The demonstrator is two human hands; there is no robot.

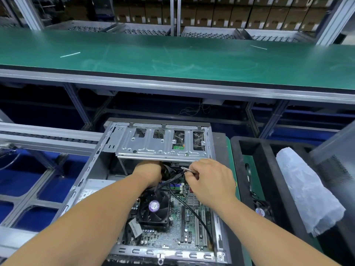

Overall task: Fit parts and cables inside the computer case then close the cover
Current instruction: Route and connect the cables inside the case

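Note:
An open computer case (90,166) lies flat below me with its cover off. Inside are a green motherboard (169,235) and a black CPU fan (153,207) with a purple label. A silver drive cage (159,141) spans the far end. My left hand (148,174) reaches under the cage's edge, its fingers hidden there. My right hand (209,181) pinches a thin metal tool (187,169) beside black cables (172,178). One black cable (196,215) runs down across the board to the near rim.
A green conveyor belt (172,60) runs across beyond the case. On the right stands a black foam tray (249,150) holding a white plastic-wrapped bundle (307,191) and a small fan (261,210). A grey case panel (338,162) leans at far right. Metal rails (48,135) lie left.

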